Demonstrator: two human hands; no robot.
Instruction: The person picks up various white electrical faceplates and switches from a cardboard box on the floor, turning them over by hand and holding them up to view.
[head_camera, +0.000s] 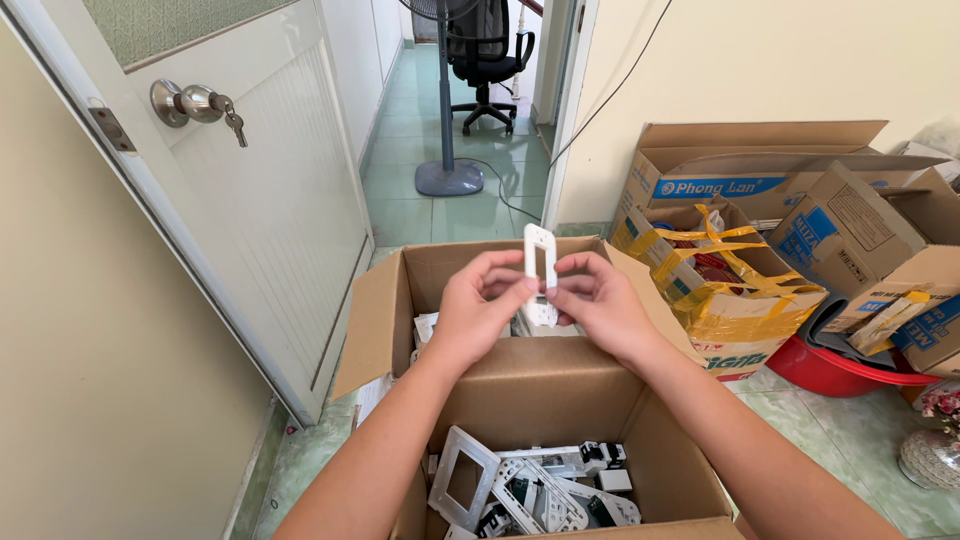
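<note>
Hands, left (478, 300) and right (598, 300), pinch white switch frame (539, 262) upright.

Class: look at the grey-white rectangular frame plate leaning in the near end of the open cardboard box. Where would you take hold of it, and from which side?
Probably from above, at the raised upper edge of the frame plate. It leans tilted on the other switch parts, so that edge stands free, and its open window lets fingers pinch the rim. The cardboard box walls block a sideways approach.
</note>
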